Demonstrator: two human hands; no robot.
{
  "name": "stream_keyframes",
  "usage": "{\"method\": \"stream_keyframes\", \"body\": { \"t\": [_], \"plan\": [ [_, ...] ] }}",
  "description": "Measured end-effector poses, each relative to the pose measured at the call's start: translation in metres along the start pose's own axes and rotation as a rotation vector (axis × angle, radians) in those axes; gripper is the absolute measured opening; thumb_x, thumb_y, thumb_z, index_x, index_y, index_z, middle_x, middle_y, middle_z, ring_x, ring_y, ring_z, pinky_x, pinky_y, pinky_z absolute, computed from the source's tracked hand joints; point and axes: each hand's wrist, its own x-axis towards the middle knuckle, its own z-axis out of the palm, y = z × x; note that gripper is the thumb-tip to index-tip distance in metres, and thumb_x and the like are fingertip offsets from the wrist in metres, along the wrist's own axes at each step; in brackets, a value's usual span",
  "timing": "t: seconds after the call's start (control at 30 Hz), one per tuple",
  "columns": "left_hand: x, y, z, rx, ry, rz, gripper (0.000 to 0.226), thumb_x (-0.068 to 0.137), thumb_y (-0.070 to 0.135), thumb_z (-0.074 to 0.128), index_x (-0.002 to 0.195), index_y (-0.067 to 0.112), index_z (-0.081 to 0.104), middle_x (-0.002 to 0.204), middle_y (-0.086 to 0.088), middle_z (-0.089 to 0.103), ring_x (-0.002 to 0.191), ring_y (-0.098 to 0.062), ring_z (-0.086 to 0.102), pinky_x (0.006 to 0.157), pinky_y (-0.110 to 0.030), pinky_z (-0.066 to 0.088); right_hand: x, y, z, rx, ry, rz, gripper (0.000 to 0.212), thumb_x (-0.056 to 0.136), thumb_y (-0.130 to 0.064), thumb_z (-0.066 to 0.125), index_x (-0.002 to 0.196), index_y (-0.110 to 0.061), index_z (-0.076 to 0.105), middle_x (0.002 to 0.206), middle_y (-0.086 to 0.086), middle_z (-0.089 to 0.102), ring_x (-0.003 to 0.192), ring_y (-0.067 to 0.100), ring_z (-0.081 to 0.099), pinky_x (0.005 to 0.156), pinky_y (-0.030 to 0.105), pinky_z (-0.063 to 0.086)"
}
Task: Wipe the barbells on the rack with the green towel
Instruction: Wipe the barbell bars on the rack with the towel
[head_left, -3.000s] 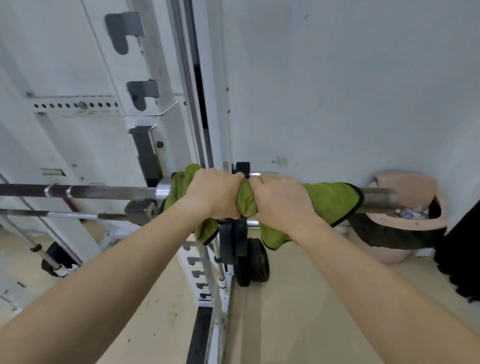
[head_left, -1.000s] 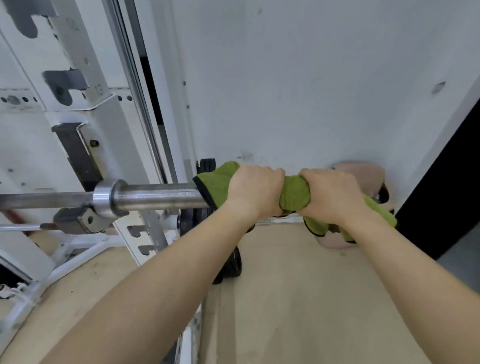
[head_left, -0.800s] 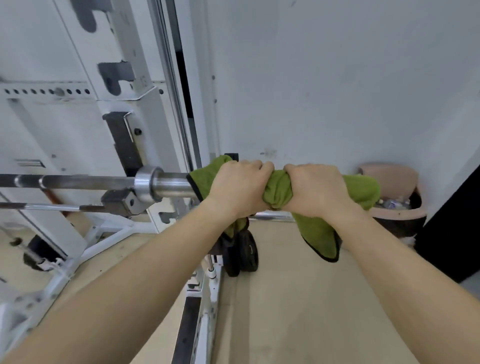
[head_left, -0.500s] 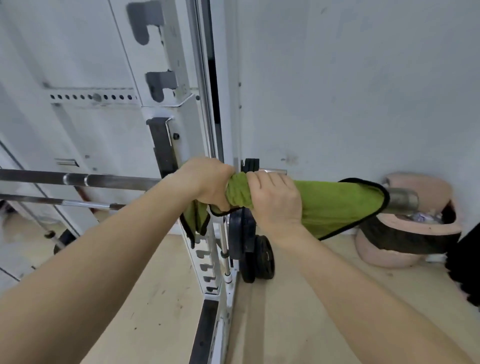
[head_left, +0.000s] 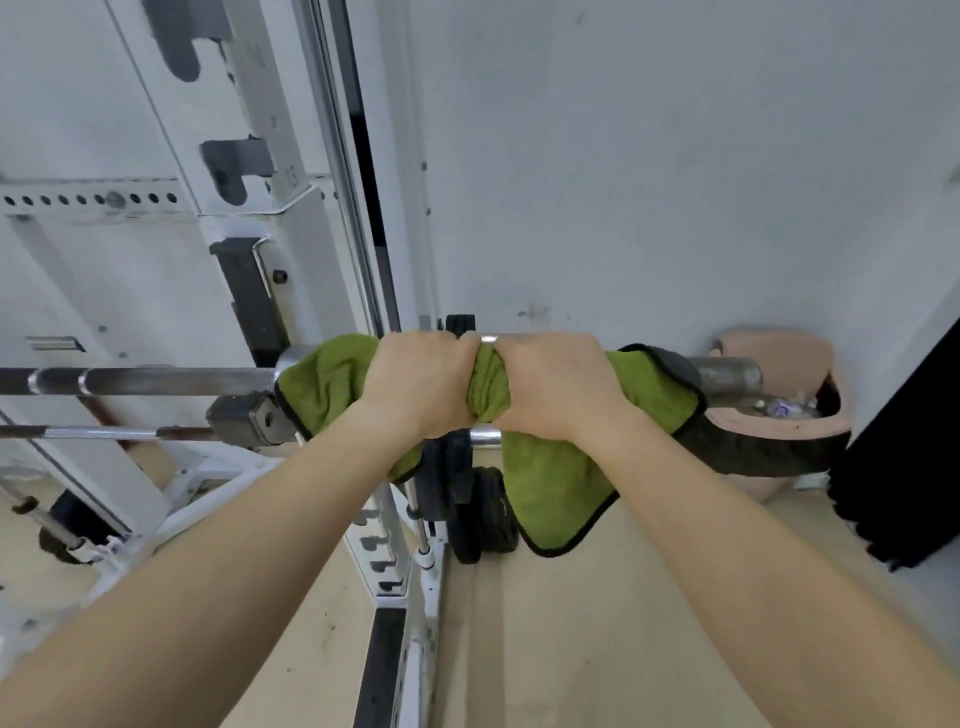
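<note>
Two fists, left hand (head_left: 415, 387) and right hand (head_left: 558, 389), clench a soft, bunched green towel (head_left: 550, 478) around the rigid steel barbell (head_left: 727, 375) sleeve.

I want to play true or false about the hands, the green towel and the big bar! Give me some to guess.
1. Both hands squeeze the green towel around the bar. True: the left hand and right hand sit side by side on it.
2. The towel lies on the floor. False: it is wrapped over the bar, with one corner hanging down.
3. The right end of the bar pokes out past the towel. True.
4. The towel has a red edge. False: its edge is black.
5. A pink bin stands by the wall on the right. True.
</note>
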Motion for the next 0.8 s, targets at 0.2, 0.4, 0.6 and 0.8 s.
{"method": "stream_keyframes", "body": {
  "t": [0.2, 0.4, 0.6, 0.8],
  "plan": [
    [0.030, 0.043, -0.013, -0.022, -0.026, 0.073, 0.045, 0.072, 0.067, 0.052, 0.091, 0.025, 0.049, 0.066, 0.008, 0.053, 0.059, -0.021, 0.057, 0.051, -0.026, 0.034, -0.056, 0.079, 0.011, -0.156, 0.174, 0.037, 0.047, 0.061, -0.046, 0.077, 0.098, -0.019, 0.065, 0.078, -0.002, 0.065, 0.067, 0.022, 0.062, 0.058, 0.028, 0.028],
    [0.070, 0.127, -0.026, -0.051, 0.034, 0.113, 0.045, 0.075, 0.064, 0.059, 0.082, 0.021, 0.046, 0.059, 0.007, 0.041, 0.047, -0.018, 0.040, 0.048, -0.025, 0.025, -0.092, 0.138, 0.010, -0.023, 0.215, 0.203, 0.042, 0.059, -0.040, 0.079, 0.095, -0.022, 0.067, 0.081, -0.004, 0.065, 0.074, 0.023, 0.064, 0.059, 0.028, 0.027],
    [0.084, 0.172, -0.026, 0.023, 0.142, 0.087, 0.031, 0.080, 0.042, 0.061, 0.078, 0.020, 0.039, 0.056, 0.006, 0.036, 0.044, -0.017, 0.033, 0.045, -0.025, 0.019, -0.120, 0.126, 0.027, 0.705, 0.349, 0.525, 0.075, 0.080, -0.002, 0.069, 0.148, -0.015, 0.040, 0.141, -0.004, 0.050, 0.123, 0.008, 0.049, 0.096, 0.020, 0.039],
    [0.090, 0.169, -0.033, -0.025, 0.024, 0.093, 0.065, 0.069, 0.083, 0.057, 0.089, 0.022, 0.051, 0.061, 0.005, 0.048, 0.049, -0.021, 0.045, 0.048, -0.027, 0.029, -0.163, 0.098, 0.037, 1.218, 0.564, 0.672, 0.076, 0.083, 0.012, 0.059, 0.151, -0.019, 0.041, 0.141, -0.005, 0.058, 0.129, 0.005, 0.054, 0.111, 0.033, 0.044]
  ]
}}
